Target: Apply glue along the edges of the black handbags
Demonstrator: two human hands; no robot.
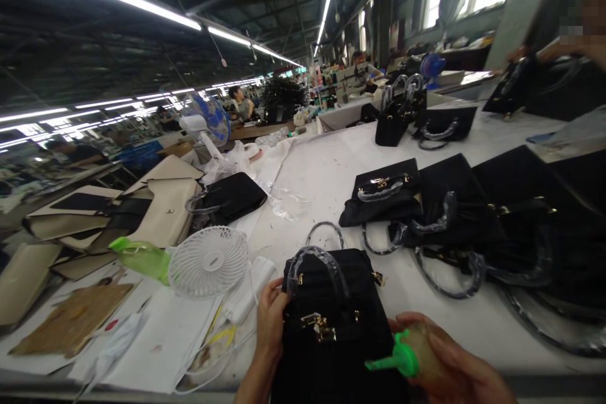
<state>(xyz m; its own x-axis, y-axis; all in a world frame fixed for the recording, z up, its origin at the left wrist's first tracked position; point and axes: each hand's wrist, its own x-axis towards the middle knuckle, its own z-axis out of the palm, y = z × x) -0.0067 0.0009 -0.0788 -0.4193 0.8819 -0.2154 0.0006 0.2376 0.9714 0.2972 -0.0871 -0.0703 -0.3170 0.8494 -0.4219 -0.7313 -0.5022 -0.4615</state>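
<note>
A black handbag (326, 290) with gold hardware and plastic-wrapped handles lies in front of me at the table's near edge. My left hand (271, 322) grips its left side, with some fingers hidden by the bag. In my right hand (454, 360) is a squeeze bottle (423, 353) with a green cap and nozzle. The nozzle points left over the right part of the bag; I cannot tell if it touches. My right fingertips are close to the bag's right edge.
Several black handbags (388, 189) lie along the right. A white fan (208, 262), a green bottle (142, 259) and beige bag pieces (163, 208) are on the left. A stained brown board (71, 319) lies near the front left. Another person's hands (518, 53) hold a bag at far right.
</note>
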